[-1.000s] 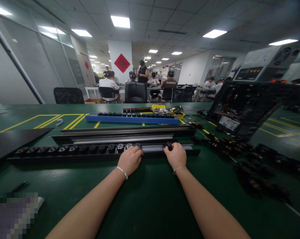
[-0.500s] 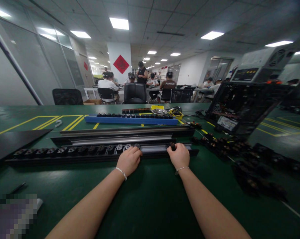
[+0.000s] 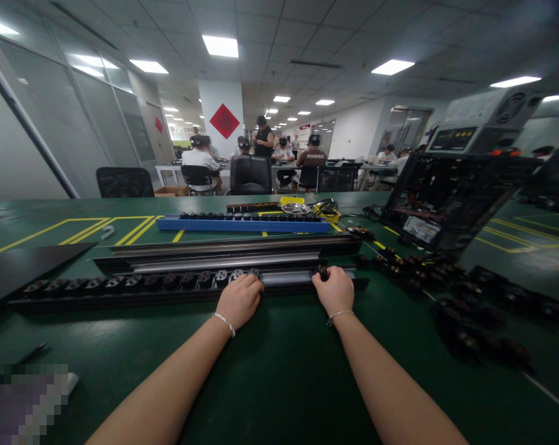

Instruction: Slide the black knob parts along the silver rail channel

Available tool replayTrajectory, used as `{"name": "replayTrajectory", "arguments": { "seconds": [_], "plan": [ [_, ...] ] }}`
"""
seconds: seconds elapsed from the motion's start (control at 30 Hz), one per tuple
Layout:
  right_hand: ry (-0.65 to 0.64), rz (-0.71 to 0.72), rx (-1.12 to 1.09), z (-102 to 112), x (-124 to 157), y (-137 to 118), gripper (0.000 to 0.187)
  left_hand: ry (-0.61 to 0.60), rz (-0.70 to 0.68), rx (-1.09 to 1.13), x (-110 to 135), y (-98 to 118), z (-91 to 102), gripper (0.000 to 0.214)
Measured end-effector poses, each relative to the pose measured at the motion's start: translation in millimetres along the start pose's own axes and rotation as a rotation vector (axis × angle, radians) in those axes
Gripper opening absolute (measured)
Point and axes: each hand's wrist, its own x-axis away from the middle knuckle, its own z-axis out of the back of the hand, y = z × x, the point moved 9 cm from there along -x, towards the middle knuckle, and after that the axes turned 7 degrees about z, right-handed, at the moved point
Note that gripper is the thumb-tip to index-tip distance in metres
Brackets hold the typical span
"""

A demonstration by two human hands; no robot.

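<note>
In the head view, a long black channel [image 3: 159, 301] lies crosswise in front of me, with a row of round black socket modules [image 3: 170, 280] filling its left and middle stretch. My left hand [image 3: 239, 298] is closed over the right end of that row, its fingertips at the last socket module [image 3: 254, 272] and its thumb along the near wall. Bare grey metal [image 3: 286, 279] lines the channel between my hands. Near the channel's right end, my right hand [image 3: 336, 289] pinches a single small black socket module [image 3: 322, 271]; the fingers partly hide it.
Empty channels [image 3: 233, 246] lie just behind. Farther back is a blue channel [image 3: 242, 226] holding several modules. Loose black parts [image 3: 474, 321] are strewn at right, before an open computer case [image 3: 460, 198]. A pen [image 3: 33, 352] lies front left. People sit in the background.
The view has shifted very slightly. Both hands keep their places on the channel and their grips look the same.
</note>
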Motion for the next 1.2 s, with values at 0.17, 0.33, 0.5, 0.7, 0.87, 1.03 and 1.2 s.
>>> {"name": "replayTrajectory", "arguments": {
  "seconds": [0.17,0.33,0.5,0.7,0.87,1.03,1.2],
  "plan": [
    [-0.018,-0.005,0.024,-1.7,-0.1,0.0,0.015,0.008,-0.048,-0.006,0.5,4.2,-1.1,0.026],
    [-0.008,0.002,0.006,-2.0,0.3,-0.6,0.015,-0.009,-0.068,-0.04,0.2,7.8,-4.5,0.03],
    [-0.009,0.007,-0.019,-2.8,0.4,-0.3,0.015,-0.05,-0.057,-0.047,1.1,9.0,-7.2,0.039],
    [-0.006,0.016,-0.053,-3.0,0.5,0.2,0.015,-0.078,-0.029,-0.057,0.0,11.1,-6.3,0.044],
    [0.002,0.026,-0.076,-5.4,0.7,1.2,0.015,-0.075,-0.009,-0.05,-1.6,12.0,-5.2,0.043],
    [-0.014,0.024,-0.084,-9.6,-0.4,0.0,0.015,-0.059,0.011,-0.076,-1.5,9.1,-4.8,0.039],
    [-0.006,0.043,-0.098,-12.2,-2.9,-0.9,0.015,-0.039,0.013,-0.06,0.0,5.3,-5.2,0.038]
  ]
}}
